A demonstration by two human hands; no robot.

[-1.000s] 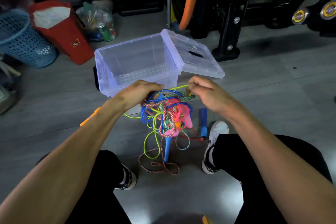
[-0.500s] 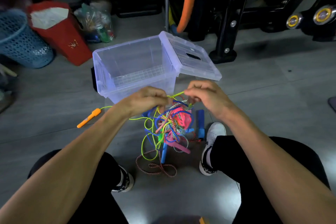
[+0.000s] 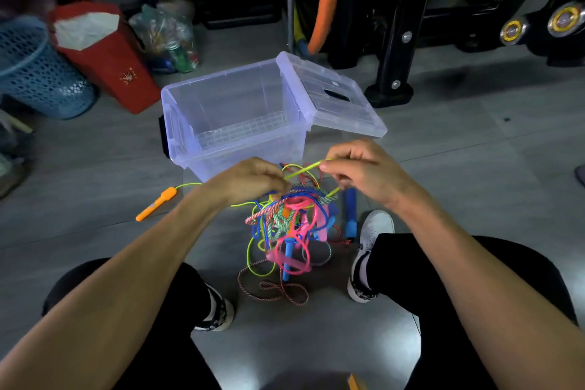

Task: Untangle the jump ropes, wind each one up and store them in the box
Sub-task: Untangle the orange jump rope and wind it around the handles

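A knot of jump ropes (image 3: 286, 231) in pink, blue, yellow-green and braided cord hangs between my knees above the grey floor. My left hand (image 3: 250, 179) grips the top of the knot with curled fingers. My right hand (image 3: 357, 168) pinches a yellow-green rope (image 3: 304, 170) stretched taut toward the left hand. That rope's orange handle (image 3: 155, 203) lies on the floor at left. A blue handle (image 3: 350, 210) lies by my right shoe. The clear plastic box (image 3: 177, 123) stands open just beyond my hands, its lid (image 3: 332, 98) leaning off the right side.
A blue mesh basket (image 3: 34, 73), a red bag (image 3: 101, 54) and a plastic bag of items (image 3: 167, 38) stand at back left. Black gym equipment (image 3: 399, 41) fills the back right. My shoes (image 3: 370, 250) flank the rope pile.
Both hands have dropped lower and spread a little apart, drawing the yellow-green rope taut between them. The tangle sank nearer the floor.
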